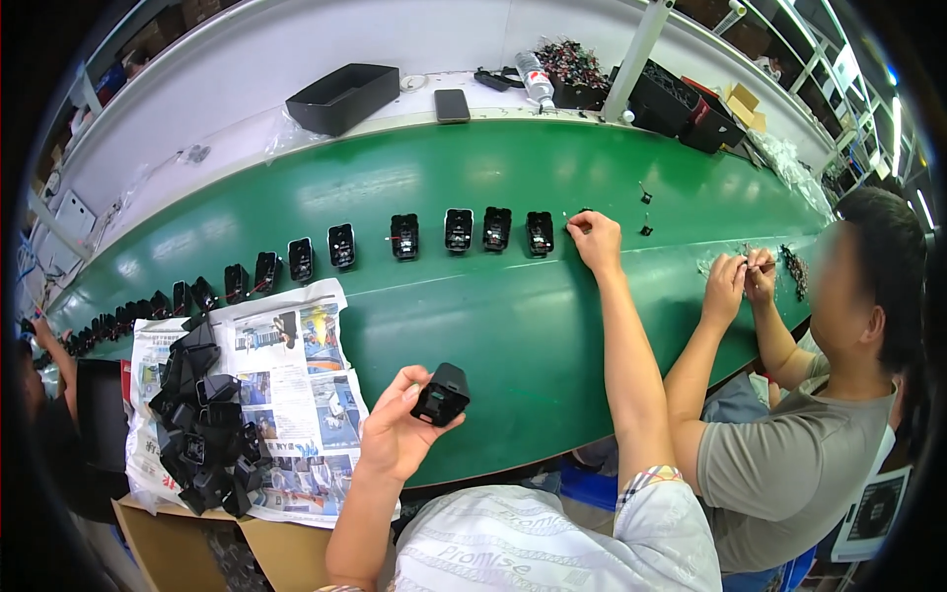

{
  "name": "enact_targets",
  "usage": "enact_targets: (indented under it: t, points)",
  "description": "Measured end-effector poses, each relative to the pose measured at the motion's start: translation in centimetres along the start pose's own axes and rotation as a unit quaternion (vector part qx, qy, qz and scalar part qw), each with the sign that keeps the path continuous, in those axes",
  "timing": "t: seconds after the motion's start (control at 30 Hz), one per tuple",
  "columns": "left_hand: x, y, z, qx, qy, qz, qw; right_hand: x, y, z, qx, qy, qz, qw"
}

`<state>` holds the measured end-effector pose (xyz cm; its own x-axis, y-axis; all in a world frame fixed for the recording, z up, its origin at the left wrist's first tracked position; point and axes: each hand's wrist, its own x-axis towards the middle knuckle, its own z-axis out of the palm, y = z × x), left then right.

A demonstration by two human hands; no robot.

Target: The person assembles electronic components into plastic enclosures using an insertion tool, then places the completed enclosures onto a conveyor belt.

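From far off, I see the left hand [393, 431] hold a black case [444, 391]. Left of that hand, a heap of black parts [202, 434] sits on newspaper [311, 395]. The right hand [597, 240] is ahead, at the green table [513, 326], its finger tips close together; I can't tell what they pinch. Just left of it, open black cases [458, 230] make a long row. Right of it, another person [789, 464] picks at tiny bits.

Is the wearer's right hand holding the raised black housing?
No, the left hand holds the raised black housing, while the right hand is at the right end of the housing row.
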<state>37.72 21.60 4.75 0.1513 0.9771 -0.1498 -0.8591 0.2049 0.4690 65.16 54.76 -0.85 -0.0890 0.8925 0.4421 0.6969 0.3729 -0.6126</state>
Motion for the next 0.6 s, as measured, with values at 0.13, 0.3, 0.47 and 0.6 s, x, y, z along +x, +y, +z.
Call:
enact_targets:
  t: [0.13,0.3,0.47,0.6]
  points:
    - [0.0,-0.5,2.3,-0.053,0.039,-0.006,0.998,-2.1,-3.6,-1.0,0.219,0.074,0.048,0.972]
    - [0.7,0.0,3.4,-0.042,0.008,0.003,0.999,-10.4,-16.8,-6.2,0.418,0.003,0.038,0.908]
    - [1.4,-0.1,3.6,-0.035,-0.021,-0.01,0.999,-14.7,-22.3,-8.9,0.388,-0.133,-0.174,0.895]
    - [1.0,-0.7,4.0,-0.02,0.005,0.019,1.0,-16.6,-23.5,-7.9,0.294,-0.148,-0.216,0.919]
